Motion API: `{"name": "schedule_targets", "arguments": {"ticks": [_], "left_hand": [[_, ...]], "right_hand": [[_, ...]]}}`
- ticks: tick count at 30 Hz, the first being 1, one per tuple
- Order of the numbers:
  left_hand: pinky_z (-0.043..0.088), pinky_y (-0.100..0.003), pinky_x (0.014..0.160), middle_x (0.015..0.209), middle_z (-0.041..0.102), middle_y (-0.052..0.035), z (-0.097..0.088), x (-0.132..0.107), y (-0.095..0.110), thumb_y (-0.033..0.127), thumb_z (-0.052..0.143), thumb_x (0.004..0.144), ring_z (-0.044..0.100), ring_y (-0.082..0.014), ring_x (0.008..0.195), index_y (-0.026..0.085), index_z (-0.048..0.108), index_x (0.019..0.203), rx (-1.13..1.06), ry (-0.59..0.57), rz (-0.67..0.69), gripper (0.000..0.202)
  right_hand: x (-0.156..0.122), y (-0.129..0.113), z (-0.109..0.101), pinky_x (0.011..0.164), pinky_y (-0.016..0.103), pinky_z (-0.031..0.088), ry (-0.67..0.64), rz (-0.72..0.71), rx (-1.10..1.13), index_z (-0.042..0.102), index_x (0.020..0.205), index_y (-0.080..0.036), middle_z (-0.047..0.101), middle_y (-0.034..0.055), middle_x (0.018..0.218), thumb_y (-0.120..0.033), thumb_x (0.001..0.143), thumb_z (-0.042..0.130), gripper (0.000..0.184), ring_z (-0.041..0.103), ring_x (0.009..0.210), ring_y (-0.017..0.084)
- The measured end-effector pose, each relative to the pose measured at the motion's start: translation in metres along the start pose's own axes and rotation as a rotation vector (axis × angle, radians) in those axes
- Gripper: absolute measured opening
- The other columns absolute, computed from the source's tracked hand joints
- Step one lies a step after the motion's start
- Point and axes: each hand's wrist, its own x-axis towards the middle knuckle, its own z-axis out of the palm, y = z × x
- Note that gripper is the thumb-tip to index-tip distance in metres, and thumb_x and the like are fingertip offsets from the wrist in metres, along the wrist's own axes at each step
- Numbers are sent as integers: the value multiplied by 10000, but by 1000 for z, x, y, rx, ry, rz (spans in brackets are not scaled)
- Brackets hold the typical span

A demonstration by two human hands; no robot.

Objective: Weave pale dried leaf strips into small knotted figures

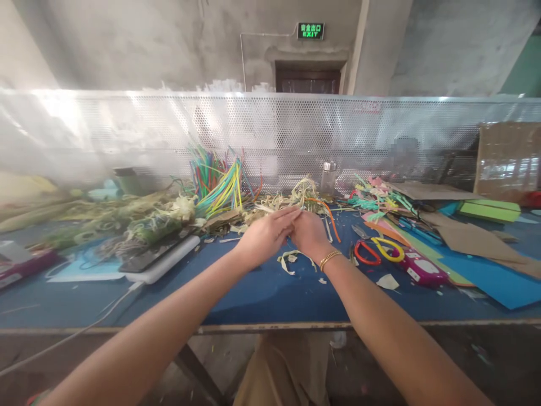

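My left hand (262, 235) and my right hand (311, 233), which wears a gold bracelet at the wrist, meet above the middle of the blue table. Their fingers are pressed together and overlap. Whatever they grip is hidden behind them. Just beyond the fingertips lies a heap of pale dry husk strips (270, 206), with some curled strips (305, 187) rising above the hands. An orange strip (333, 221) bends down beside my right hand. Below the hands a curled pale scrap (286, 265) rests on the table.
Scissors (367, 252) with red and yellow handles lie at right, near a magenta box (422, 267) and blue sheets (486, 279). Colourful pipe-like stems (220, 180) stand behind. At left are a white power bank (167, 262) with a cable and more husk (156, 220). A bottle (328, 179) stands behind.
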Motion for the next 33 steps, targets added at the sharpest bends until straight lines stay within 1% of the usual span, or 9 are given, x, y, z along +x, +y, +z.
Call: {"name": "schedule_targets", "arguments": {"ticks": [3, 7, 9, 12, 15, 20, 25, 29, 33], "left_hand": [[415, -343, 994, 1060, 689, -91, 2, 6, -16, 10, 589, 636, 583, -258, 1116, 221, 693, 1021, 222, -80, 94, 451], [472, -319, 837, 709, 677, -58, -6, 18, -32, 18, 549, 633, 648, -232, 782, 193, 671, 1027, 461, -138, 63, 447], [470, -306, 786, 733, 678, -60, -7, 22, -30, 34, 529, 660, 638, -214, 747, 176, 661, 988, 592, -217, 26, 381], [462, -303, 756, 887, 688, -94, -4, 26, -24, 70, 495, 718, 634, -211, 816, 155, 624, 1004, 895, -321, 23, 325], [458, -292, 724, 908, 684, -108, -2, 30, -24, 97, 444, 779, 635, -208, 829, 148, 617, 979, 1117, -335, 53, 269], [441, -255, 638, 793, 679, -81, -10, 37, -36, 175, 394, 865, 627, -176, 719, 163, 640, 811, 1170, -351, 114, 252], [443, -262, 646, 790, 685, -92, -23, 35, -46, 186, 432, 855, 635, -194, 743, 159, 665, 765, 1222, -401, 180, 251], [438, -267, 647, 777, 692, -106, -31, 34, -53, 227, 427, 867, 642, -203, 753, 157, 675, 746, 1220, -397, 161, 285], [421, -276, 621, 696, 672, -111, -35, 35, -58, 230, 436, 850, 627, -204, 682, 160, 662, 675, 1207, -420, 162, 294]], "right_hand": [[0, 1, 0, 605, 300, 343, -63, -58, -62, 636, 641, -184, 644, 95, 678, -126, 748, 539, 155, 574, 694, 211], [-1, 0, -3, 658, 298, 366, -98, -92, -125, 662, 765, -164, 680, 118, 803, -127, 800, 493, 177, 600, 793, 221], [-1, -1, -5, 666, 292, 364, -127, -72, -162, 656, 781, -163, 683, 114, 821, -141, 812, 493, 168, 605, 817, 221], [-2, 0, -6, 666, 282, 352, -152, -39, -228, 652, 838, -169, 690, 100, 849, -155, 848, 460, 192, 612, 830, 212], [-1, 5, -6, 659, 282, 335, -168, -18, -286, 648, 877, -166, 692, 93, 863, -165, 886, 414, 234, 615, 815, 201], [-1, 11, -2, 663, 291, 307, -170, -26, -337, 632, 861, -172, 685, 80, 859, -212, 929, 377, 267, 605, 808, 194], [-1, 6, 4, 668, 304, 278, -203, -37, -369, 621, 844, -176, 683, 67, 863, -192, 915, 402, 231, 596, 830, 192], [1, 0, 7, 701, 310, 274, -235, -53, -398, 624, 863, -183, 679, 64, 880, -186, 912, 410, 219, 583, 862, 192], [1, -5, 9, 749, 321, 269, -268, -66, -437, 628, 898, -189, 672, 65, 882, -164, 906, 415, 214, 568, 869, 190]]}}
